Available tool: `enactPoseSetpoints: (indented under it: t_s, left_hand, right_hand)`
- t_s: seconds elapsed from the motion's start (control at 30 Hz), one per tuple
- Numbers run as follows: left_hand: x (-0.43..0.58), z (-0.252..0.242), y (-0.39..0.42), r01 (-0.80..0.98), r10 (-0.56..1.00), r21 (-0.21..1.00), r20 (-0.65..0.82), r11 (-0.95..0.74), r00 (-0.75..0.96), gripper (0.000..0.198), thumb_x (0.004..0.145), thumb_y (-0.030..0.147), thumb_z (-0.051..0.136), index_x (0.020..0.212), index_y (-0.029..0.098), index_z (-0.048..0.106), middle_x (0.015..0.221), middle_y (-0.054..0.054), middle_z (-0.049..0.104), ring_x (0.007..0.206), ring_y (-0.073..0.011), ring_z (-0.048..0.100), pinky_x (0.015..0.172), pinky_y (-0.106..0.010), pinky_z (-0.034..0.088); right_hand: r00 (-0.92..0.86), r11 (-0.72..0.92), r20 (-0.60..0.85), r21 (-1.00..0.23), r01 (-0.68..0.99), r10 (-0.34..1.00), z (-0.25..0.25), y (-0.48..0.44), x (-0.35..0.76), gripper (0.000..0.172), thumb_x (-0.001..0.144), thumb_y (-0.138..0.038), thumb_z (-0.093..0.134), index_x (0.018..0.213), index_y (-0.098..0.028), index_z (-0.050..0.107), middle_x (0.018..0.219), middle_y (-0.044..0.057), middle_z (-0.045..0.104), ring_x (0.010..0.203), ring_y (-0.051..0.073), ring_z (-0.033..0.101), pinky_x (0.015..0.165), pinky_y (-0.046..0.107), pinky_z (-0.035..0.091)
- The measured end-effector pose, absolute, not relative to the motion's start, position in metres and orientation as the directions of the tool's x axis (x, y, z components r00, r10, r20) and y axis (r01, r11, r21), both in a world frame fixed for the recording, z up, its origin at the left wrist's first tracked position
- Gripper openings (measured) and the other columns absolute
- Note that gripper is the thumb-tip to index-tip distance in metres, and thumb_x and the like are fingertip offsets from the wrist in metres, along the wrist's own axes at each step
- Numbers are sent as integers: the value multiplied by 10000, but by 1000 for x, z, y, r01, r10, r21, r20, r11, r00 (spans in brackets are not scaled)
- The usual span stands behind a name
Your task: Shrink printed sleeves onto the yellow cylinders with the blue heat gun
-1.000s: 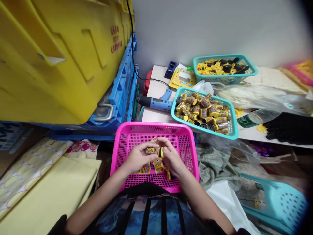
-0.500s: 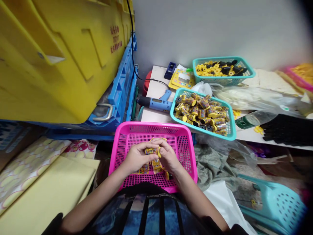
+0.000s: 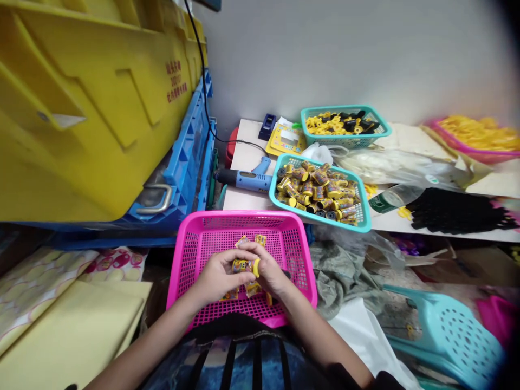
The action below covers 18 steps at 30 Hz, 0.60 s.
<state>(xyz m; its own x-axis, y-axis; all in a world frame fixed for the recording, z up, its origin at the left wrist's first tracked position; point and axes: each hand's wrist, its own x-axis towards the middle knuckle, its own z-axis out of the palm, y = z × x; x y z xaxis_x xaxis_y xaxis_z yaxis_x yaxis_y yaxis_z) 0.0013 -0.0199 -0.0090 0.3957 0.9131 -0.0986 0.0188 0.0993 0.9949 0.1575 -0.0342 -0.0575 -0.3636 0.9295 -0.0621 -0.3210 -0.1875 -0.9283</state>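
A black shirt (image 3: pixel 233 324) bears a blue print (image 3: pixel 244 364) with black bars (image 3: pixel 257 364); beside that print are pale lettering (image 3: pixel 262 335) and black sleeves (image 3: pixel 346 375).

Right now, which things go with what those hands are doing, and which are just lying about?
Seemingly in use:
small tube, between left hand and right hand
pink basket below
turquoise basket of similar tubes

Probably just lying about:
plastic bottle
turquoise chair
grey cloth

A yellow bin (image 3: pixel 97 116) fills the left, a turquoise stool (image 3: pixel 457 333) the lower right.
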Motion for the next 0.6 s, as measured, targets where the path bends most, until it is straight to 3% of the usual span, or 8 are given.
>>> enactPoseSetpoints:
  t_s: [0.1,0.2,0.3,0.37,0.47,0.53,0.6]
  left_hand:
    - [1,-10,-14,173,934,964,136,-202,330,195,765,226,691,954,239,739,1044,-62,727,1009,-224,663,937,-427,523]
    - [3,-8,-10,358,895,834,314,-419,317,346,790,253,696,1132,302,688,1349,-76,579,1200,-262,564,1025,-511,456]
    - [5,-7,-11,436,904,803,281,-406,324,559,800,321,707,1332,318,534,1514,-97,390,1302,-287,485,1045,-544,434]
    - [5,-8,-13,443,910,816,226,-371,348,455,871,314,620,1319,309,537,1483,-88,435,1307,-269,488,1048,-538,438]
    - [3,-12,-14,439,915,837,164,-327,368,324,915,300,546,1235,287,599,1408,-69,521,1285,-246,514,1061,-523,434]
    - [0,-14,-14,429,913,848,140,-311,383,303,911,311,554,1204,275,621,1364,-65,561,1261,-236,534,1068,-511,430]
    - [-3,-17,-12,417,908,859,120,-298,402,277,910,313,556,1169,264,642,1315,-59,602,1228,-223,558,1071,-502,429]
  right_hand:
    - [-284,-122,-72,-980,-160,956,-46,-35,162,597,806,-677,535,1167,-201,530,1114,82,581,989,158,600,868,313,511]
    - [-157,-23,-34,-997,74,987,-24,-23,178,544,777,-604,609,1120,-187,543,993,70,622,840,154,609,752,303,521]
    - [90,64,105,-927,370,990,1,11,215,503,784,-503,626,1164,-181,557,1153,100,587,999,191,566,948,381,452]
    - [227,41,192,-841,540,955,13,38,246,519,811,-468,578,1213,-141,545,1270,151,523,1152,251,484,1074,464,326]
    - [306,-76,214,-695,715,928,18,61,282,663,734,-371,656,1287,-42,495,1364,244,424,1283,354,348,1118,549,179]
    - [275,-109,187,-608,787,943,13,52,290,563,812,-372,571,1270,-51,513,1324,220,471,1251,314,389,1096,493,246]
    - [170,-94,95,-534,840,981,4,27,284,394,897,-397,459,1136,-118,600,1170,146,586,1087,236,505,995,404,363]
